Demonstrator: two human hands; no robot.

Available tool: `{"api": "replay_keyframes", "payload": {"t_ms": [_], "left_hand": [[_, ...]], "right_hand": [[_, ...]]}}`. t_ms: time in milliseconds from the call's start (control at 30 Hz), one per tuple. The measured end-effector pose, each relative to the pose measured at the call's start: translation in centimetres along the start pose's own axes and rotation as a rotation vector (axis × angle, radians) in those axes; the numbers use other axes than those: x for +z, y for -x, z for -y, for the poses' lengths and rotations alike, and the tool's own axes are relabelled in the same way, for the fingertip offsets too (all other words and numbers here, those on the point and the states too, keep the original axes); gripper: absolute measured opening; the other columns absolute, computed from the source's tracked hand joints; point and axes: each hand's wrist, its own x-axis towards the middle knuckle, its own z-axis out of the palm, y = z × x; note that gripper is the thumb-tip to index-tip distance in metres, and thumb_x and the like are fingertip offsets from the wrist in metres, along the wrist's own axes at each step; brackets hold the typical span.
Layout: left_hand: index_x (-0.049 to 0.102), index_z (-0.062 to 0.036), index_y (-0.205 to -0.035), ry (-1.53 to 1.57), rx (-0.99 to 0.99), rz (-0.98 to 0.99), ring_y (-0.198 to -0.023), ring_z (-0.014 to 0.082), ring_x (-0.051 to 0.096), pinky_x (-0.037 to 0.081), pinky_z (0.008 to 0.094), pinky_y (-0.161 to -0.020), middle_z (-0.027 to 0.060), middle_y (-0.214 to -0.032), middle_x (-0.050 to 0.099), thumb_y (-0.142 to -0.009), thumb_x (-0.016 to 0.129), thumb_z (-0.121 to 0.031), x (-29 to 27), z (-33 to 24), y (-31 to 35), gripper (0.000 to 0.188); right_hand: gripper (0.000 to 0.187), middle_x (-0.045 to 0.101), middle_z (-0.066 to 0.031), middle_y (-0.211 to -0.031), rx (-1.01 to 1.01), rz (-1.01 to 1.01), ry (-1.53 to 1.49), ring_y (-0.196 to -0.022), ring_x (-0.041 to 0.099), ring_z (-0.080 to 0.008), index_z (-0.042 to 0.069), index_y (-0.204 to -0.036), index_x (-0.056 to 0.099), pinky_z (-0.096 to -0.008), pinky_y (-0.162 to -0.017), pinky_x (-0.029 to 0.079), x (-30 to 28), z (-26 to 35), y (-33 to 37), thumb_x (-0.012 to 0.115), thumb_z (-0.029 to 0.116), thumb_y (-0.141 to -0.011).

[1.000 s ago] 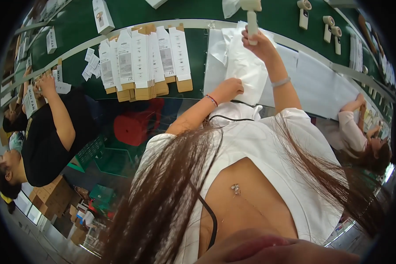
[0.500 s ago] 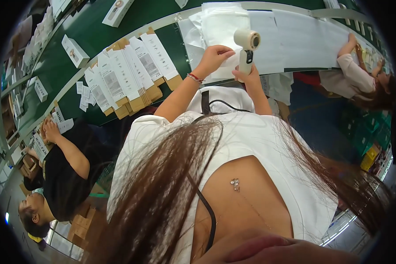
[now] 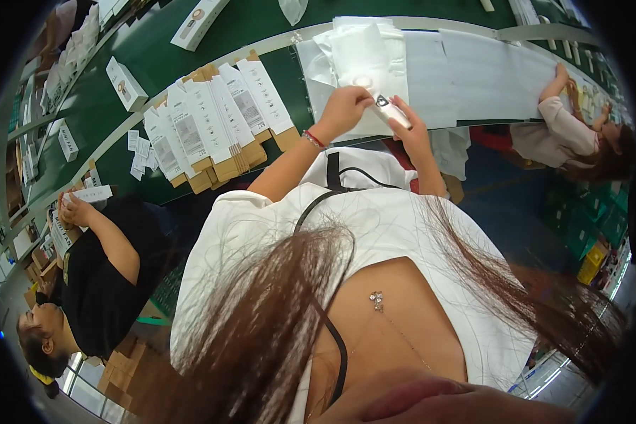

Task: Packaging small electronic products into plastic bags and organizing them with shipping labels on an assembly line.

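My right hand is wrapped round the white handle of a small handheld fan, which lies tilted with its head end pointing away to the left. Only a faint pinkish round shape marks the fan's head, seen through the film of a translucent white bag. At the near edge of that bag my left hand is closed in a pinch beside the fan's neck. More white bags lie in a pile under this one on the bench.
Left of the bags, flattened printed cartons overlap on the green bench. Small white labels lie near them. Closed white boxes stand beyond a pale rail. A co-worker in black handles boxes at left; another person works at right.
The fan has tipped from upright to leaning left, and its head has gone behind the bag film. My right hand has turned with it. The co-worker at left has lifted a white box.
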Motion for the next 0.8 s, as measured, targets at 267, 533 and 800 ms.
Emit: {"api": "replay_keyframes", "payload": {"t_ms": [267, 533, 800], "left_hand": [[0.064, -0.0023, -0.084, 0.017, 0.074, 0.099, -0.056, 0.0165, 0.046, 0.041, 0.0272, -0.057, 0.0051, -0.069, 0.060, -0.081, 0.062, -0.005, -0.5, -6.8, 2.2, 0.005], [0.064, -0.0036, -0.082, 0.401, 0.356, 0.224, -0.061, 0.0170, 0.051, 0.043, 0.0269, -0.060, 0.0040, -0.075, 0.065, -0.077, 0.063, 0.000, -1.2, -8.7, 0.9, 0.007], [0.065, -0.0059, -0.082, -0.175, 0.130, 0.168, -0.075, 0.0238, 0.056, 0.046, 0.0305, -0.069, 0.0041, -0.085, 0.061, -0.070, 0.065, 0.000, 3.1, 3.9, 1.5, 0.013]], "right_hand": [[0.067, 0.047, -0.0076, -0.138, -0.334, 0.128, 0.097, -0.108, 0.054, -0.0219, 0.003, -0.138, 0.043, -0.0309, -0.085, 0.048, 3.3, 0.2, 0.7, 0.061, -0.004, -0.075], [0.037, 0.054, -0.0062, -0.122, -0.217, 0.330, 0.189, -0.106, 0.050, -0.0187, 0.004, -0.112, 0.059, -0.0302, -0.091, 0.043, 0.6, 2.9, -2.2, 0.061, -0.005, -0.076], [0.029, 0.054, -0.0065, -0.107, -0.757, 0.358, 0.535, -0.100, 0.051, -0.0223, 0.004, -0.093, 0.060, -0.0282, -0.091, 0.040, 2.4, 7.6, -15.1, 0.059, -0.013, -0.070]]}}
